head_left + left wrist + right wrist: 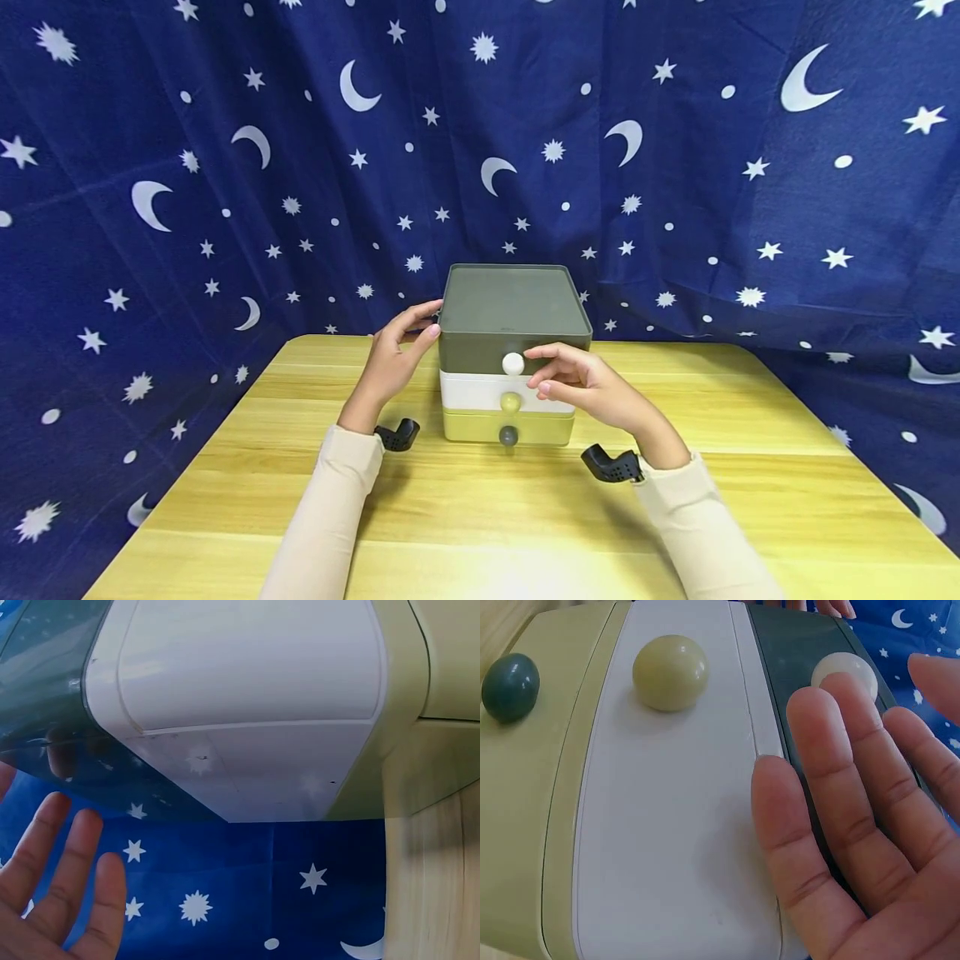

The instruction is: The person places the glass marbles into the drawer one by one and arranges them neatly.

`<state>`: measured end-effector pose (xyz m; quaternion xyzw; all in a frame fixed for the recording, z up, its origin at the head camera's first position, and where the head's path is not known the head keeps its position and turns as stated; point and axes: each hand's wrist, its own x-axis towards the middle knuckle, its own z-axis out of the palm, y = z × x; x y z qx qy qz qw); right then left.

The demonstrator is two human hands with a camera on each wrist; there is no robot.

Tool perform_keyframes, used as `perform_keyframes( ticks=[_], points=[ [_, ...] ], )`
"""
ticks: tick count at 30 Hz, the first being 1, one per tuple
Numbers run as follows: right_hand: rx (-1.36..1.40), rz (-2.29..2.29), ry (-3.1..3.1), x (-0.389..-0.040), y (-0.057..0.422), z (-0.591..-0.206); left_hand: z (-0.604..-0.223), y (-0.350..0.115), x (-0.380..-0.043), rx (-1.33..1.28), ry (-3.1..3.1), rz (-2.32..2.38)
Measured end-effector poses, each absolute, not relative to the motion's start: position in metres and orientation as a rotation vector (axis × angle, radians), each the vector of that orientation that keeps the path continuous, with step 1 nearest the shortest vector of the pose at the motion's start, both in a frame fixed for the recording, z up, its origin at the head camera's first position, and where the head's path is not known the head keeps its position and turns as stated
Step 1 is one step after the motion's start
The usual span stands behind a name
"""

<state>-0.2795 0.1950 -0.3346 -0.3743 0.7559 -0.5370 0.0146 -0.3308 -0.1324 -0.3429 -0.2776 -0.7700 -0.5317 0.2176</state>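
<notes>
A three-tier drawer box (517, 302) stands on the wooden table (480, 500). The left hand (392, 354), fingers spread, is at its left side, contact unclear; the right hand (596, 387), fingers parted and loosely bent, is just beside the top drawer's white knob (513, 364).

The right hand (870, 844) partly hid the white knob (846, 666) of the dark drawer (791, 649), contact unclear. A yellow knob (670, 673) fronted the white drawer (667, 802), a dark knob (510, 688) the yellow-green drawer (536, 795). The left hand (835, 607) showed farther left.
</notes>
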Motion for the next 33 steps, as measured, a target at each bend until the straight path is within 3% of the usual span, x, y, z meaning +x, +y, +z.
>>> perform_keyframes(
  ticks=[33],
  points=[
    [-0.893,-1.958,2.487,-0.278,0.155,-0.346,-0.345,-0.129,-0.337,-0.733,-2.165,-1.557]
  ],
)
